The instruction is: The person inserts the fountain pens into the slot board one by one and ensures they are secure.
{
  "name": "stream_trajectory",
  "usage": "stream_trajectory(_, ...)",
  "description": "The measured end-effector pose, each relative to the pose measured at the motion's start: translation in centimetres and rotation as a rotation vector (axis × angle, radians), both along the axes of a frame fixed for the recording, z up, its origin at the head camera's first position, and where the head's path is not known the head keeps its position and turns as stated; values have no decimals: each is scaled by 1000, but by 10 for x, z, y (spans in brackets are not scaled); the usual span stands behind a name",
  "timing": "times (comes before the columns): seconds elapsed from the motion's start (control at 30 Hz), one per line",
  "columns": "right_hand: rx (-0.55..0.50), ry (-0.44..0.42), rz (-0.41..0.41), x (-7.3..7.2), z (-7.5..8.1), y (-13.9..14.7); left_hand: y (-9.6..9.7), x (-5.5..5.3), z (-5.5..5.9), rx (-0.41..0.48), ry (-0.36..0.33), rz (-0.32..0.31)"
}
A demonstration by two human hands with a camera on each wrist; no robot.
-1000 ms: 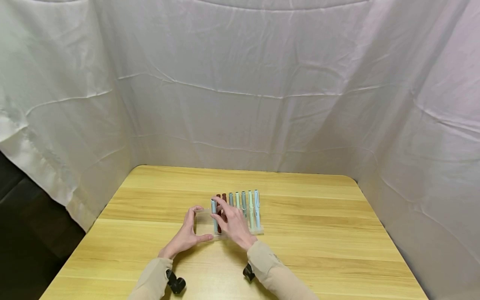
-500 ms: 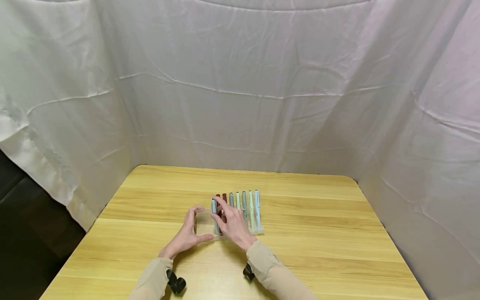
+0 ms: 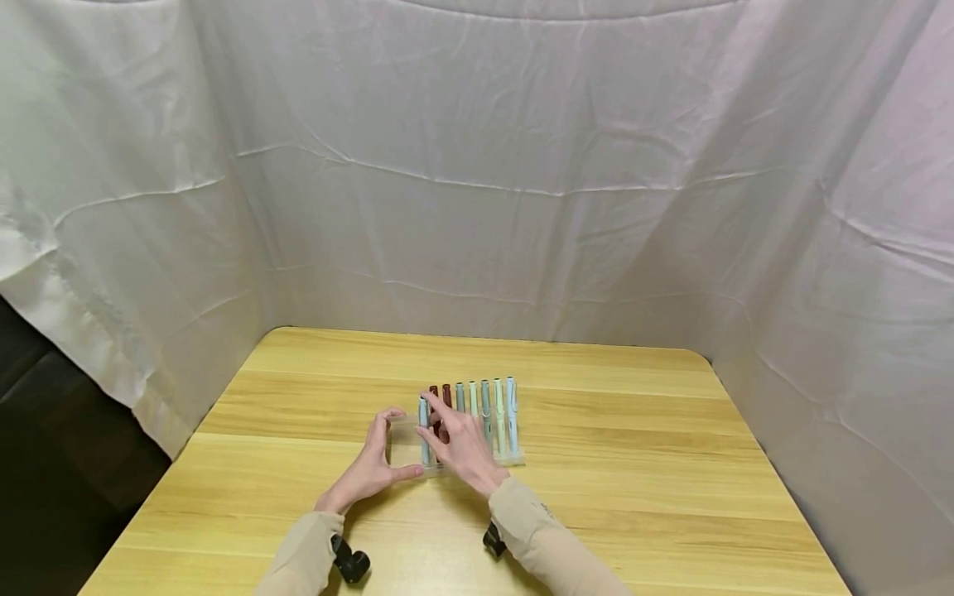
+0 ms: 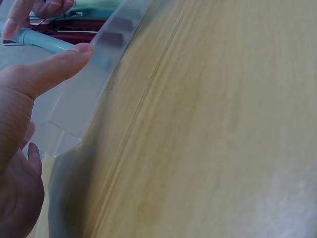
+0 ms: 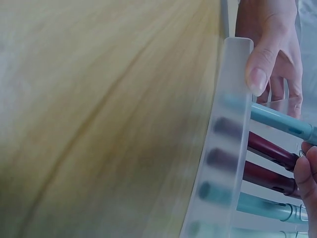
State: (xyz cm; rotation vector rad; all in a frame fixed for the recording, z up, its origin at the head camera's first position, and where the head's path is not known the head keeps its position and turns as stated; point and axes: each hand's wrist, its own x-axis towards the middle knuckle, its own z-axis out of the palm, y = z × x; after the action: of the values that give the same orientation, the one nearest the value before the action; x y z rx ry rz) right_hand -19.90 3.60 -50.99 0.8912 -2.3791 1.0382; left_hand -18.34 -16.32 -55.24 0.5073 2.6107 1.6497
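A clear, frosted-lipped pen tray lies on the table with a row of capped pens in it. My left hand grips its left end, thumb along the front lip and fingers at the back edge. My right hand reaches over the row and holds a light blue pen by its cap end, index finger at the top, thumb at the side. The blue pen's lower end shows behind the lip. Beside it lie two dark red pens, partly hidden by the right hand in the head view.
Further right in the tray lie grey-blue, pale green and light blue pens. The wooden table extends around the tray, with pale curtains behind and at both sides. Black wrist cameras sit under both sleeves.
The light blue pen has shifted slightly left and toward the front lip, with the right thumb and index finger moving along. The left hand stays in place on the tray.
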Motion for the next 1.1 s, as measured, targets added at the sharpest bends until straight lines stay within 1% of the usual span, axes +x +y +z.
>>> stream_trajectory(0.2, 18, 41, -16, 0, 0, 0, 1, 0, 1, -6, -11, 0)
stream_trajectory(0.3, 37, 63, -46, 0, 0, -2, 1, 0, 2, -5, -24, 2)
stream_trajectory(0.4, 58, 68, -69, 0, 1, -3, 1, 1, 2, -2, -31, 2)
stream_trajectory(0.5, 103, 70, -93, -1, 2, -5, 1, 1, 3, -3, -30, 3)
stream_trajectory(0.7, 214, 41, -148, -5, 8, -8, 1, 1, 2, 16, -35, 3)
stream_trajectory(0.87, 271, -16, -160, -6, 12, -9, 0, 1, 2, 5, -38, 8)
stream_trajectory(1.1, 355, -63, -190, -7, 17, -11, 0, 1, 2, 6, -30, 5)
